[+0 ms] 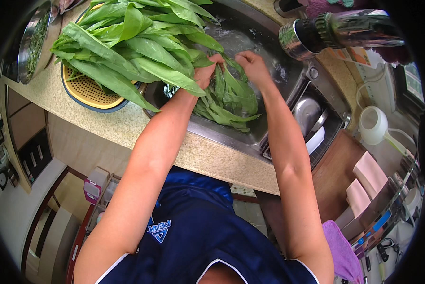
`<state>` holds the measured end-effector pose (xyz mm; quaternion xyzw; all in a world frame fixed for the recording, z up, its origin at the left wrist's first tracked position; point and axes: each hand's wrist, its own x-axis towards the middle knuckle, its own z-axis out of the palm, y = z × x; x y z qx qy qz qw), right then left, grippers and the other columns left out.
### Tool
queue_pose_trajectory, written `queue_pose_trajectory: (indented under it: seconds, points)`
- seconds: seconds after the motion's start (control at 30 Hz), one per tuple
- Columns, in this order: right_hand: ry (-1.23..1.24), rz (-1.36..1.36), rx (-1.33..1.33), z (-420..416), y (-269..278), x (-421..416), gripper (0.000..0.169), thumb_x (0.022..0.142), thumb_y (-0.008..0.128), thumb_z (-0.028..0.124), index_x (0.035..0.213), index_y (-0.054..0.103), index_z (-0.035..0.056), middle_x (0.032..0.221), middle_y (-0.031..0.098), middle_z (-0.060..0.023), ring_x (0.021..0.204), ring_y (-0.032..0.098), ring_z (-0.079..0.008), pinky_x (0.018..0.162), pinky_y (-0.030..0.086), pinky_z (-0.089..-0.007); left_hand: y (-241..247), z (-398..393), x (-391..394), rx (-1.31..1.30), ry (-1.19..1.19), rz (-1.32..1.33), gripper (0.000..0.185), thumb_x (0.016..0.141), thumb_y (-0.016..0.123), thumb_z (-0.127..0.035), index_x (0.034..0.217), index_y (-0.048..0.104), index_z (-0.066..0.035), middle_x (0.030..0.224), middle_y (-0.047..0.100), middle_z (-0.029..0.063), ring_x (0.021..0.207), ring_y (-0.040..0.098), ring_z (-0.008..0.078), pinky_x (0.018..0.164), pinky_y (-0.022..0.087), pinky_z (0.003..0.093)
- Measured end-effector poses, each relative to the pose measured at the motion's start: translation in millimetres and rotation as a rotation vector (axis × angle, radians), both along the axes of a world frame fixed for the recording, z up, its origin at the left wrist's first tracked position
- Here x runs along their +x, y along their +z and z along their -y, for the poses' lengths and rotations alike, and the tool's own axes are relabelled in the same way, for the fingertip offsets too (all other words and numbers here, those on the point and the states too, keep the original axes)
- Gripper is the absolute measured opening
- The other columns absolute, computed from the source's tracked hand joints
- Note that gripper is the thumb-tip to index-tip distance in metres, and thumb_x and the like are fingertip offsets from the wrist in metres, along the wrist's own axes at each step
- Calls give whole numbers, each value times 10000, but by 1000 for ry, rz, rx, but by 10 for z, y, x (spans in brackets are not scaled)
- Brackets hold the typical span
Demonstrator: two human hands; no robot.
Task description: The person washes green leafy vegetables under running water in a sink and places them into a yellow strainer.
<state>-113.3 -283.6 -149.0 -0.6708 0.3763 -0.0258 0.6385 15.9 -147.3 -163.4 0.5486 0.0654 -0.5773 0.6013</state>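
My left hand (207,74) is closed around the stems of a bunch of wet leafy greens (230,96), which hangs down into the stainless steel sink (258,136). To its right, my right hand (254,67) hovers over the sink with curled fingers, close to one of the leaves. Whether anything is pinched in those fingers cannot be made out. Water (233,39) stands in the basin behind both hands. A large heap of long green leaves (152,53) fills a yellow colander (88,88) on the left, some leaves overhanging my left wrist.
A chrome faucet (340,32) juts in at the upper right. The dish rack (326,142) beside the basin holds a metal lid (306,110) and a white dish. A steel bowl of greens (38,46) stands far left. A wooden board (336,174) lies right of the rack.
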Motion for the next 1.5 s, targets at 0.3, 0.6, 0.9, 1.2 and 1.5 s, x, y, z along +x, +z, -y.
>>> queue_pose_trajectory:
  seconds: [0.3, 0.6, 0.9, 1.2, 1.5]
  points:
    - [-264, -117, 386, -44, 59, -135, 241, 929, 625, 158, 1125, 625, 18, 915, 638, -54, 750, 619, -150, 652, 520, -296, -75, -9, 1, -97, 177, -360, 144, 836, 652, -150, 794, 570, -39, 689, 548, 53, 616, 569, 200, 606, 524, 346]
    - [-106, -82, 256, 133, 167, -295, 208, 911, 650, 164, 1082, 662, 47, 893, 633, 16, 736, 560, -84, 681, 450, -241, -46, 21, 65, -171, 278, -99, 202, 814, 754, -113, 896, 580, -54, 758, 598, 50, 604, 581, 182, 550, 524, 335]
    - [32, -1, -51, 43, 162, -136, 226, 893, 623, 190, 1002, 670, -1, 873, 677, -25, 808, 603, -105, 730, 479, -279, -22, 36, -1, -159, 233, -154, 224, 818, 759, -98, 954, 594, -31, 820, 635, 72, 681, 649, 207, 627, 569, 325]
    - [37, -111, 212, 47, 138, -184, 187, 914, 627, 177, 1018, 649, 23, 908, 642, -14, 792, 584, -116, 638, 497, -283, 45, 72, -13, -143, 176, 152, 279, 820, 729, -59, 1023, 556, 20, 867, 642, 85, 699, 654, 202, 615, 550, 321]
    - [-25, -76, 18, -16, -13, -90, 229, 901, 644, 192, 1009, 671, -7, 913, 679, -54, 825, 607, -143, 768, 479, -298, 84, 56, -58, -100, 22, 312, 302, 758, 766, -84, 976, 597, 38, 889, 671, 112, 711, 657, 183, 647, 543, 303]
